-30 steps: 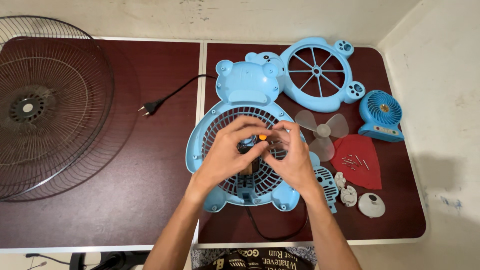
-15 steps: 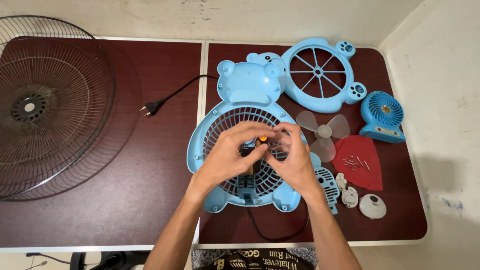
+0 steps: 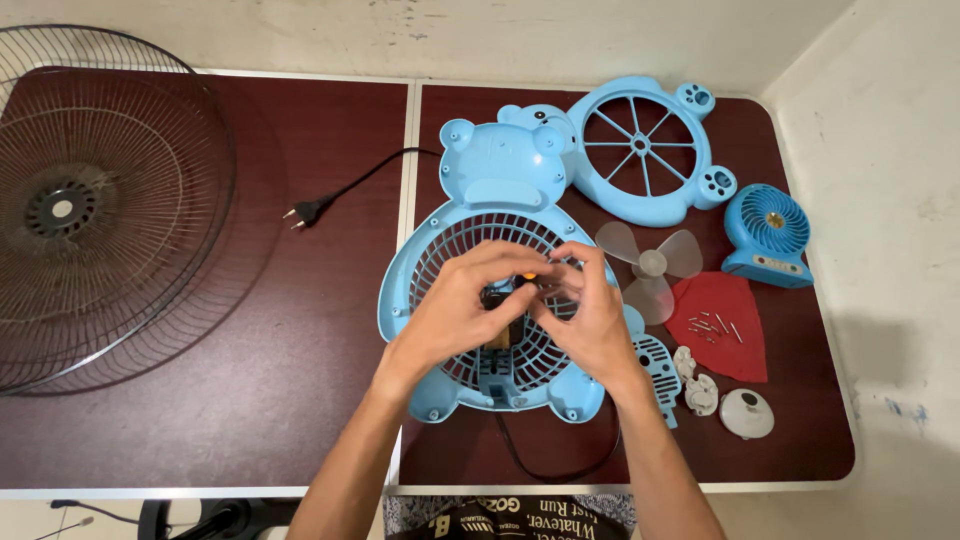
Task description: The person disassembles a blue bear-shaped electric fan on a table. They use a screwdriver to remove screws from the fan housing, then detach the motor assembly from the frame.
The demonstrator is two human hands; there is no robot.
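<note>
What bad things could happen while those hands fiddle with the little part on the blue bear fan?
The small orange-tipped part pinched between the left hand and right hand might slip and drop through the blue grille. An elbow could perhaps bump the loose screws off the red cloth. The black cord hangs near the table edge and could snag.

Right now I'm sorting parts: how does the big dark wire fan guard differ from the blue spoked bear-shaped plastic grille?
The dark wire fan guard is larger, with many thin wires; the blue spoked plastic grille has few thick spokes and ears. The guard overhangs the table's left edge; the grille lies wholly on it. Both lie untouched.
</note>
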